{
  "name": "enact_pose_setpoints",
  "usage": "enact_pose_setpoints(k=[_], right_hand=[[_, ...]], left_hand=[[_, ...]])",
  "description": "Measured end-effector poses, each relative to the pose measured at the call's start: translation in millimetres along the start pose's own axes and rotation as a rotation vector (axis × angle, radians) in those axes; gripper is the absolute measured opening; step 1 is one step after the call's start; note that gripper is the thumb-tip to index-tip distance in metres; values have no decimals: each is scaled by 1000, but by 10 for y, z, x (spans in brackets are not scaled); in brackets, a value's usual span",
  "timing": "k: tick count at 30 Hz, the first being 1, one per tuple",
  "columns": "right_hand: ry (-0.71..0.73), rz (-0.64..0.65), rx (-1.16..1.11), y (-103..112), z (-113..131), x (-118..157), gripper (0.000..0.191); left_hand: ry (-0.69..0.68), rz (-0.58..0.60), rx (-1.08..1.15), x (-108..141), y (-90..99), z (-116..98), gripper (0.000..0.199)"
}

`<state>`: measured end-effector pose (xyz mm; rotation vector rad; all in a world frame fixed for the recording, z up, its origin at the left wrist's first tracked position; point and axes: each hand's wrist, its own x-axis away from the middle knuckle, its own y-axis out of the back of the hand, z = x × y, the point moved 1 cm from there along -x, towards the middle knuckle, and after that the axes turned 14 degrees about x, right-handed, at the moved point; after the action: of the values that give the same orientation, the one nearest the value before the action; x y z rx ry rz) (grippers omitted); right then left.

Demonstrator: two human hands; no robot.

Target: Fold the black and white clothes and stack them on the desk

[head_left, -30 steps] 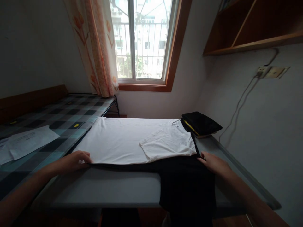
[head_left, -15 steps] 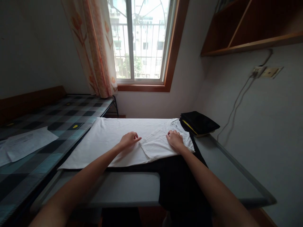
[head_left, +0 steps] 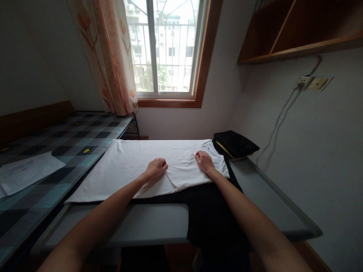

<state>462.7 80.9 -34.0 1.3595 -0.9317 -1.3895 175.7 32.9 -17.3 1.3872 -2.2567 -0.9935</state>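
A white T-shirt (head_left: 121,170), doubled over lengthwise, lies flat with its sleeve toward the near right. Under its near and right sides is a black garment (head_left: 212,211) that drapes over the table's front edge. My left hand (head_left: 156,167) is closed in a pinch on the shirt fabric at the sleeve's left end. Farther right, my right hand (head_left: 204,161) has its thumb and fingers drawn together on the cloth near the shoulder. The fingertips of both hands are partly hidden.
A folded black cloth item with a yellow edge (head_left: 236,144) rests at the table's back right. On the left, a checked bed (head_left: 93,132) holds paper sheets (head_left: 31,170). The grey table (head_left: 159,223) shows its front edge; a cable (head_left: 276,124) hangs down the right wall.
My left thumb and fingers have closed together at the sleeve's end. My right hand has moved slightly up and left over the shirt, its fingers drawing together. The view has shifted a little.
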Motion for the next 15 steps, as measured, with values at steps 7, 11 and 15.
enact_pose_setpoints(k=[7, 11, 15], right_hand=[[178, 284, -122, 308, -606, 224, 21], [272, 420, -245, 565, -982, 504, 36], [306, 433, -280, 675, -1182, 762, 41]], left_hand=[[48, 147, 90, 526, 472, 248, 35], [279, 267, 39, 1174, 1072, 558, 36], [366, 223, -228, 1812, 1512, 768, 36]])
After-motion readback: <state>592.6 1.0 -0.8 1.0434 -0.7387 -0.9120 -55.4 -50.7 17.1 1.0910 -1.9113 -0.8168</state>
